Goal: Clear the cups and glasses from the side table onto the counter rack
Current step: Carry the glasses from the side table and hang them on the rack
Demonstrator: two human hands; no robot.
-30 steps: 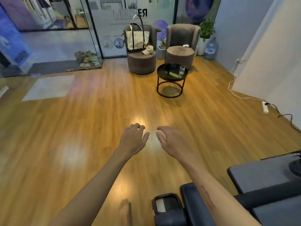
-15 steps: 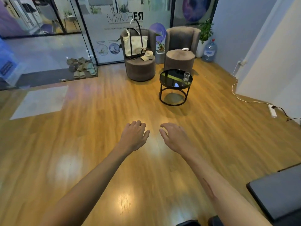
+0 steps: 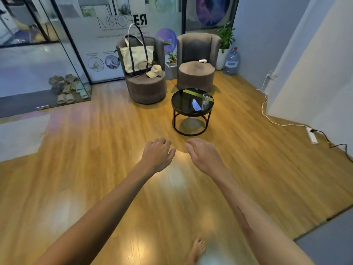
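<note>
A clear drinking glass (image 3: 206, 99) stands upright near the right rim of a round black side table (image 3: 181, 104) ahead of me on the wooden floor. My left hand (image 3: 157, 154) and my right hand (image 3: 205, 155) are stretched out in front, palms down, fingers loosely apart, holding nothing. Both hands are well short of the table. No counter rack is in view.
Two grey round armchairs (image 3: 195, 73) stand behind the table; the left one (image 3: 146, 87) carries a tote bag (image 3: 136, 56) and a cap. A white cable and power strip (image 3: 312, 136) lie on the floor at right. Glass walls are at left. My bare foot (image 3: 196, 249) shows below.
I have walked closer to the side table, which now looks larger and nearer. The dark furniture at the lower right has slid out of view. Both hands stay empty.
</note>
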